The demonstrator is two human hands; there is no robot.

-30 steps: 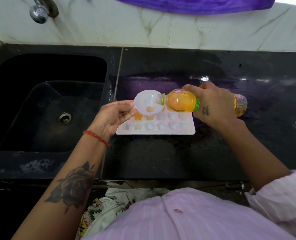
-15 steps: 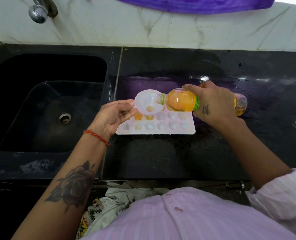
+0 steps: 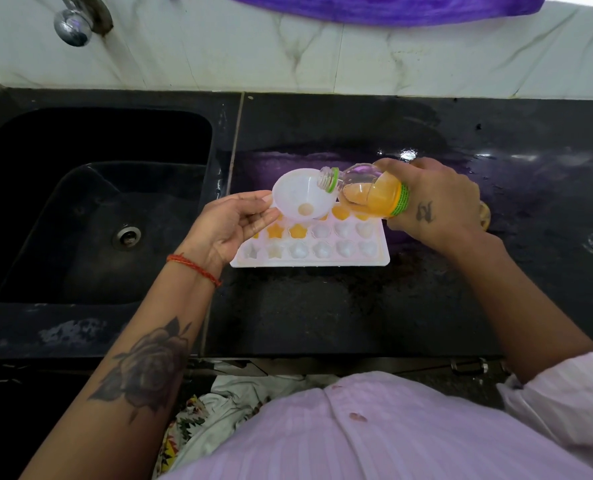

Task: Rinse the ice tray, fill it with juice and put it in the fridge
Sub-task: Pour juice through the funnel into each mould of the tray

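Head view, looking down at a black counter [image 3: 322,313]. White ice tray [image 3: 322,252] flat on the counter, just right of the dark sink [image 3: 90,209], between and slightly below both hands. Several far-row and middle-row cells orange with juice; near row pale. Left hand [image 3: 232,226] over the tray's left end, fingers pinched closed on the rim of a white funnel [image 3: 300,197], held tilted above the far-left cells. Right hand [image 3: 433,199] above the tray's far right corner, wrapped closed around an orange juice bottle [image 3: 371,192], tipped nearly level, open neck resting at the funnel's rim. Juice pooled low in the bottle, neck clear. Chrome tap [image 3: 76,22] on the marble wall at upper left.
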